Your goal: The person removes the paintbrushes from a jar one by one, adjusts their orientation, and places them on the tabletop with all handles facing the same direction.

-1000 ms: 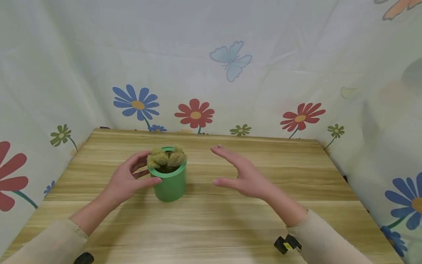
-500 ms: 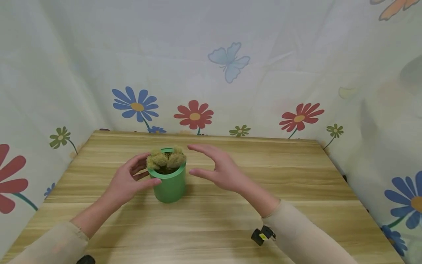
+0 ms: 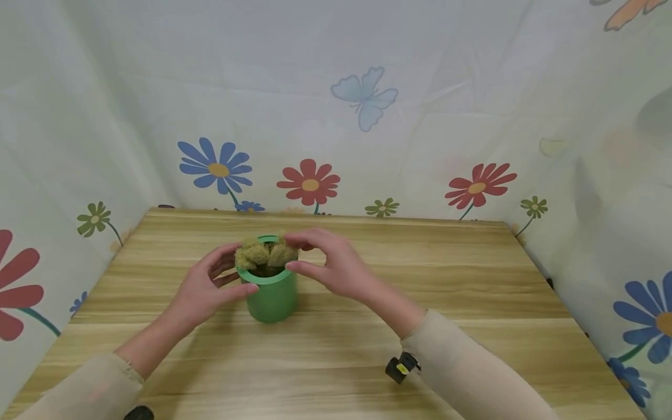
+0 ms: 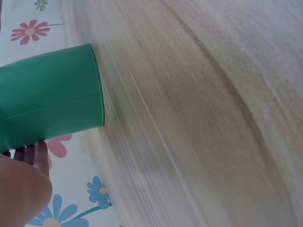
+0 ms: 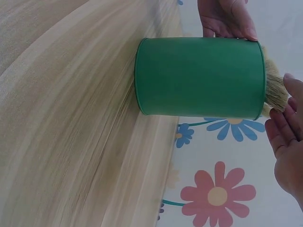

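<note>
"What's the room like from where you stand?"

"Creased white cloth (image 3: 283,105) behind the green, smooth-walled cylindrical container (image 3: 273,303) and off to both sides of it. There's a printed pale blue butterfly (image 3: 369,98) high up behind the container, and a red printed flower (image 3: 310,185) lower down."

"And underneath?"

"A pale brown wood-grained counter (image 3: 446,326), reaching out all around the container, which stands upright on it. Tan, bristly rounded tufts (image 3: 253,255) poke up past its rim."

"Where are the hands?"

"One either side. The left hand (image 3: 205,291) is curved round the container's left wall, thumb at the near side below the rim, fingers round towards the back. It's got hold of it."

"And the right hand (image 3: 338,265)?"

"At the container's right rim, palm turned inward, thumb and fingers apart with the right-hand tuft (image 3: 282,256) between them. The fingers touch bristles, but whether they're really pinching, I can't tell."

"Sleeves?"

"Beige sleeves (image 3: 467,361), both nearer us than the container."
</note>
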A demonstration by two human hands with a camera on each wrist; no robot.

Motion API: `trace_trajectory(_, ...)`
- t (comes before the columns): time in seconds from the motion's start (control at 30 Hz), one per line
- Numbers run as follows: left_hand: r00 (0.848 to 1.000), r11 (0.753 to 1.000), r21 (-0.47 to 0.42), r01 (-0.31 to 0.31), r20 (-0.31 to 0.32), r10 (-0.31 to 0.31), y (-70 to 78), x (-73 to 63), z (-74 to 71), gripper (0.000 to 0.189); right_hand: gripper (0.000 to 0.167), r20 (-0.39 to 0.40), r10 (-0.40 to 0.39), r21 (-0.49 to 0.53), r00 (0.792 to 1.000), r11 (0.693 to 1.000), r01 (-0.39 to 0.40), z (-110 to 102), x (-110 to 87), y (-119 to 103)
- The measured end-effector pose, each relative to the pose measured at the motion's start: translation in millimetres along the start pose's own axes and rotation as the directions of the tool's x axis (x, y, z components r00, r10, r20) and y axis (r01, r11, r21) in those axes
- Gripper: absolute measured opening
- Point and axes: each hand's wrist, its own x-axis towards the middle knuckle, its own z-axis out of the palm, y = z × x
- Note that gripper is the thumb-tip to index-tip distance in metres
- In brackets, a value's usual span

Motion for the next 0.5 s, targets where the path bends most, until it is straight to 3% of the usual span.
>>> trace_trajectory(0.5,1.0,1.0,0.01,0.01,-0.002,-0.01,1.6,-0.4,1.5,0.087,0.022,-0.07,-0.122,-0.021,0.99,0.992,0.121,15,4.8,5)
